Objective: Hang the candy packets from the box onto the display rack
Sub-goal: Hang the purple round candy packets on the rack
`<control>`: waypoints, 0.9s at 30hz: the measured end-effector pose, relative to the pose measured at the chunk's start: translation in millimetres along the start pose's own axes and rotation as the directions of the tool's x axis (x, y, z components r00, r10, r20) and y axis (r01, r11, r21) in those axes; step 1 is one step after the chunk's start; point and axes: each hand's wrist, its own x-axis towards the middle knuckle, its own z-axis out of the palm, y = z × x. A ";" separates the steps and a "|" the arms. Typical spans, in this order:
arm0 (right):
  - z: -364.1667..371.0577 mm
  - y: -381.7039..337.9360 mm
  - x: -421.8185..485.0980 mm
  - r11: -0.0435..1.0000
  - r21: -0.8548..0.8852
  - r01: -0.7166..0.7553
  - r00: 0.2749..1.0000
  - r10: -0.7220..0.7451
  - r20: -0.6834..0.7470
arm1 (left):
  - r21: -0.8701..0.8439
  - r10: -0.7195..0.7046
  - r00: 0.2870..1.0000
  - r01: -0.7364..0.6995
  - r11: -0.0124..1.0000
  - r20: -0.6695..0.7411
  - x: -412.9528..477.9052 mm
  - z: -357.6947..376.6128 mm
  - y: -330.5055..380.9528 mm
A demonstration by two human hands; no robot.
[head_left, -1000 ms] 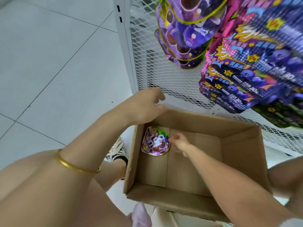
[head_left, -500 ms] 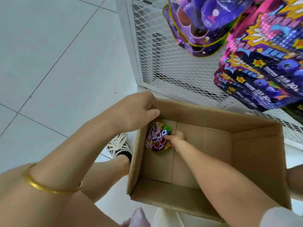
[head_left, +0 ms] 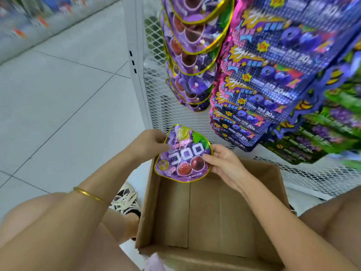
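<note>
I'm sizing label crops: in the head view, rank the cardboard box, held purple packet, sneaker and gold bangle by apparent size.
1. cardboard box, clearly largest.
2. purple packet, though it is held nearer the camera.
3. sneaker, only partly in view.
4. gold bangle, a thin, partly visible band.

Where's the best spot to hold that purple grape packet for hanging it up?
Judging by its flat, rounded shape, pinch the purple packet at its side edges, coming from left and right as the left hand and right hand do. That likely leaves the top end free for the rack.
</note>
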 end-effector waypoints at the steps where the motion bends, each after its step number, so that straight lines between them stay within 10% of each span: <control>1: 4.1 -13.5 -8.3 0.999 -0.035 0.040 0.999 -0.039 0.013 | -0.115 0.013 0.999 -0.017 0.993 -0.031 -6.5 -2.5 5.4; 6: 47.1 -97.1 -45.6 0.849 -0.402 0.343 0.935 -0.351 0.055 | -0.126 0.230 0.965 -0.246 0.961 -0.128 -43.3 -33.6 52.6; 11: 96.3 -195.5 -74.7 0.312 -0.811 0.495 0.663 -0.739 0.121 | -0.075 0.443 0.877 -0.462 0.884 -0.187 -77.4 -88.0 129.9; 19: 132.7 -366.0 -114.0 -0.006 -0.822 0.569 0.269 -0.944 0.192 | -0.143 0.653 0.694 -0.711 0.689 -0.302 -100.6 -183.5 275.0; 27: 114.7 -452.5 -76.2 -0.085 -0.947 0.310 0.339 -0.921 0.193 | -0.143 0.647 0.562 -0.801 0.582 -0.515 -55.2 -206.4 368.3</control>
